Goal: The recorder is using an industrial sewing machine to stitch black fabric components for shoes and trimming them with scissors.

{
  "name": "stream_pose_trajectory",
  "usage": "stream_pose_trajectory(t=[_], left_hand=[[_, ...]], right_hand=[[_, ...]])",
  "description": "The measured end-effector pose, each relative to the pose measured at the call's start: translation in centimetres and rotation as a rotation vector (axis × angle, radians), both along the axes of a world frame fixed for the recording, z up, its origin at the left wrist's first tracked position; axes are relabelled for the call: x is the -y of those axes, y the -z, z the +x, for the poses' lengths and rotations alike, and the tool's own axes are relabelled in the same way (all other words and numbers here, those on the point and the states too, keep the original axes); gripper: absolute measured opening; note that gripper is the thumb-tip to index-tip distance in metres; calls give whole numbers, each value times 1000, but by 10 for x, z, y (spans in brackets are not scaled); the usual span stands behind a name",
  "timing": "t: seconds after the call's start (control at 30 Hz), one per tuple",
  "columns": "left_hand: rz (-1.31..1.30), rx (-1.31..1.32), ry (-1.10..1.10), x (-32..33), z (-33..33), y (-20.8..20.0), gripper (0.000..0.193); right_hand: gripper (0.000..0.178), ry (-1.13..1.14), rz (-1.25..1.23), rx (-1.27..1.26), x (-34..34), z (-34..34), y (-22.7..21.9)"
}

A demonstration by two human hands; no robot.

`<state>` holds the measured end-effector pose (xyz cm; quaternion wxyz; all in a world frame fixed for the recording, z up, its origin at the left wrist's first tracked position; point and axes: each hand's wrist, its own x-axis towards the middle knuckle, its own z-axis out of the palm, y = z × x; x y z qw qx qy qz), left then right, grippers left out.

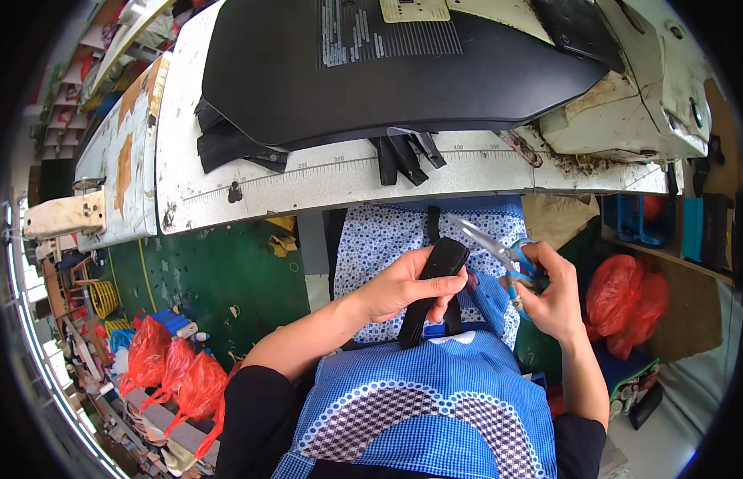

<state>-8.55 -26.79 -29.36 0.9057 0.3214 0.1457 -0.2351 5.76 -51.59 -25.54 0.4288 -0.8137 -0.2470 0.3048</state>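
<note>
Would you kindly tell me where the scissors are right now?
In the head view, the scissors are in the right hand, just right of the black strips in the left hand.

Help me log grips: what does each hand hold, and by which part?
The left hand holds a bundle of black strips near the end farther from the body; the right hand holds scissors by their blue handles.
</note>
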Motion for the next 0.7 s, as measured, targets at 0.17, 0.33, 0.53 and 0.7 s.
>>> stream_pose_trajectory(t=[0.17, 0.33, 0.53, 0.7], left_hand=[[22, 30, -25, 1, 0, 2, 32], [-1, 38, -142, -1, 2, -2, 34], [214, 106, -287, 8, 2, -16, 31], [317, 138, -301, 12, -5, -17, 28]], right_hand=[[41, -135, -13, 200, -2, 3, -3], [41, 3, -19, -29, -5, -5, -13], [53, -80, -84, -131, -5, -36, -9], [59, -74, -48, -32, -18, -42, -9]])
